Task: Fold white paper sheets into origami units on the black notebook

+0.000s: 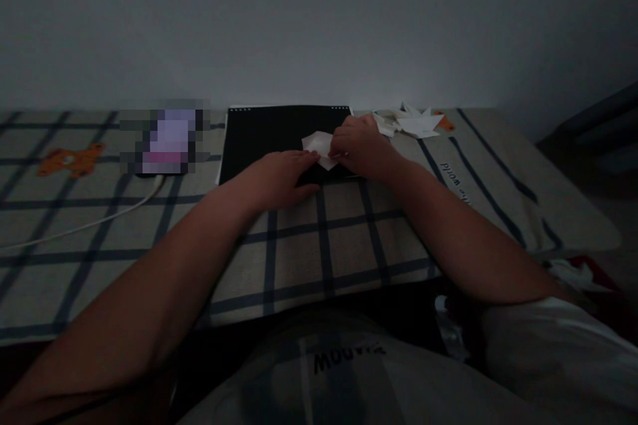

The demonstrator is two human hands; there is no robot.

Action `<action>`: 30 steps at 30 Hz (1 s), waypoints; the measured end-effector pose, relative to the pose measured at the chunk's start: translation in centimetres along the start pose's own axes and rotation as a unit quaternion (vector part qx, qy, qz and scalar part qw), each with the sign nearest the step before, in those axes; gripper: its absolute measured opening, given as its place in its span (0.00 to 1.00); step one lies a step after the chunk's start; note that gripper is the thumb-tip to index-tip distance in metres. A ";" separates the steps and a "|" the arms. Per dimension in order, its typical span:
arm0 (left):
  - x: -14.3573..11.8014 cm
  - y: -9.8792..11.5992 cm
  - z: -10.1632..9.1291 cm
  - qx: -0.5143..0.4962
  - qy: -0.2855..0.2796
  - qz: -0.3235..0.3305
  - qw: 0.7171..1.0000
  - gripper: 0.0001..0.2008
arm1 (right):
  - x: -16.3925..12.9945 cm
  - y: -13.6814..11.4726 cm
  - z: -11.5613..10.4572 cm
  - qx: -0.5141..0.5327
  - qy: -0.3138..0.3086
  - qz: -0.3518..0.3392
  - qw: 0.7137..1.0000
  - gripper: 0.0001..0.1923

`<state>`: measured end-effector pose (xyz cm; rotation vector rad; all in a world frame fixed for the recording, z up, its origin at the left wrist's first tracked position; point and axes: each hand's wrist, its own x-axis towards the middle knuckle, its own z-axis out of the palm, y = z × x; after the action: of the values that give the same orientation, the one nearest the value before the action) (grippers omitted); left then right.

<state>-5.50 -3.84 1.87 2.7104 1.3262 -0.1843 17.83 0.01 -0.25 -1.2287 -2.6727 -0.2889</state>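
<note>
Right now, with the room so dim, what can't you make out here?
Head view only:
- White paper: its near part is hidden by the left hand and right hand; its folds are too dim to read.
- Blurred patch: pixelated, so the thing at the cable end is unknown.
- Paper pile: too small and dark to count.
- Black pad: its surface shows no detail.

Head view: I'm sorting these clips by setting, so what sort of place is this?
Probably a dim bedroom at home: a plaid bedsheet spread against a bare wall, both hands folding white paper on a black notebook, and a charging cable nearby.
</note>
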 end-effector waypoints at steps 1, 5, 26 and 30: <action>0.1 -0.3 0.0 -0.011 0.005 0.008 1.000 0.34 | 0.0 0.0 0.1 0.001 0.001 0.000 1.000 0.13; 0.5 -1.0 0.5 -0.023 0.017 0.033 0.999 0.30 | 0.0 0.1 0.1 -0.004 0.001 0.001 1.000 0.13; 1.2 -0.6 1.0 0.004 0.054 0.062 0.997 0.27 | 0.2 -0.2 0.1 -0.019 -0.013 0.008 1.000 0.15; 1.2 -0.7 0.9 0.006 0.048 0.057 0.997 0.28 | 0.1 0.0 0.3 -0.014 -0.010 0.001 1.000 0.16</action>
<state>-5.38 -2.60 0.80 2.8274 1.1910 -0.0514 17.75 0.16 -0.47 -1.2494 -2.6919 -0.3157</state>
